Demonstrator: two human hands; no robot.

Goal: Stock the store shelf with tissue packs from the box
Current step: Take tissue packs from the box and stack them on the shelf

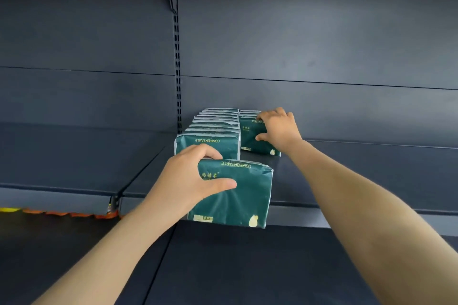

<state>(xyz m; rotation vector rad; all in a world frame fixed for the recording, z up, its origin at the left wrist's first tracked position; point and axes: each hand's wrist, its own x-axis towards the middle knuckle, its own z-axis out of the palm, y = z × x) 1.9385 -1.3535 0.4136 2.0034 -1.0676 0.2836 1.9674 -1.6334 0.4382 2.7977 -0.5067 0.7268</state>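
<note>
We have one long row of tissue packs on the shelf and a shorter second row beside it. Much shelf lies bare, so we judge the job partly done. Our left hand curls its fingers round a fresh pack at the shelf's front edge, while our right hand grips the second row's front pack.

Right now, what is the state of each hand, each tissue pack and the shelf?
Left hand: grips the near pack.
Near pack: upright, at the shelf's front edge, outside the rows.
Right hand: grips the far pack.
Far pack: upright, front of the right row.
Left row: packs upright, tightly lined.
Shelf: partly stocked.
</note>
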